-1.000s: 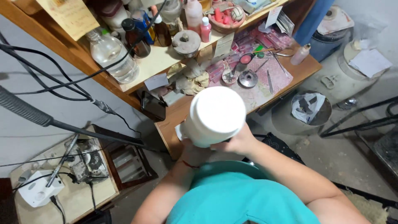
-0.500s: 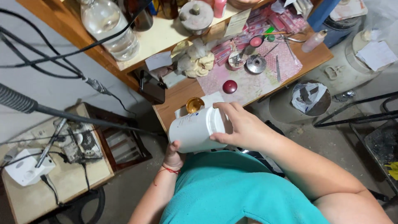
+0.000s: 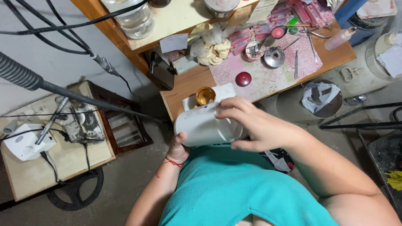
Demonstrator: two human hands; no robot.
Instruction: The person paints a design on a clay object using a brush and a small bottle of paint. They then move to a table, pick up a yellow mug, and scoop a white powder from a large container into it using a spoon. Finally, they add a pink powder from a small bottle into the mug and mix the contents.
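Observation:
A white plastic jar lies tilted on its side close to my chest, in front of the wooden table's near edge. My left hand cups it from below at its left end. My right hand wraps over the right end of the jar, where the lid is hidden under the fingers. Just beyond the jar, a small gold-coloured cup stands on a white paper on the table. A dark red round knob lies on the pink patterned mat.
The table holds small metal dishes, tweezers, crumpled cloth and a large clear jar on a raised shelf. A low side table with a white power adapter and cables stands at left. A lined bin sits on the floor at right.
The jar has come down from upright in front of the camera to a sideways tilt near my chest. My right hand has moved onto its right end; the view has shifted lower.

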